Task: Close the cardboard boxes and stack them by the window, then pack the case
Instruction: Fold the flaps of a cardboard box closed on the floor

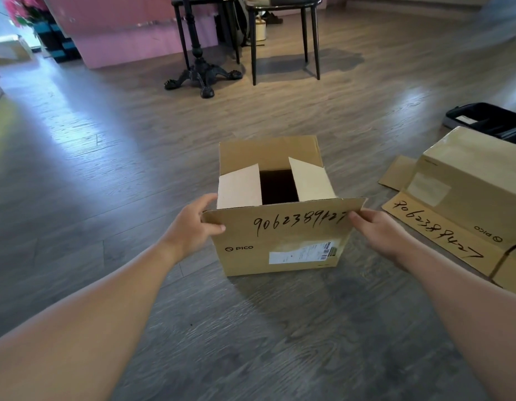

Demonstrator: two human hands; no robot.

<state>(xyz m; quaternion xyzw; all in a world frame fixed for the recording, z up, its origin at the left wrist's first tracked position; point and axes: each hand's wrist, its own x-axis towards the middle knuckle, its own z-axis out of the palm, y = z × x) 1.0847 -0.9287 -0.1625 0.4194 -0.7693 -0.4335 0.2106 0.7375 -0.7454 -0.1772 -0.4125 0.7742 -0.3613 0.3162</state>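
Note:
A brown cardboard box (pixel 279 256) stands on the wooden floor in front of me, with handwritten digits on its near flap and a white label on its front. Its two side flaps are folded inward over a dark gap, and the far flap stands upright. My left hand (pixel 190 224) pinches the left corner of the near flap. My right hand (pixel 378 230) grips the flap's right corner. A second cardboard box (pixel 476 180) lies at the right with its flaps spread flat on the floor. Behind it, an open black case (pixel 488 118) rests on the floor.
A black pedestal table base (pixel 203 76) and dark chair legs (pixel 311 44) stand at the back centre. A pink counter (pixel 120 33) and flowers (pixel 22 10) are at the back left. Another cardboard piece (pixel 8 52) sits far left by bright light.

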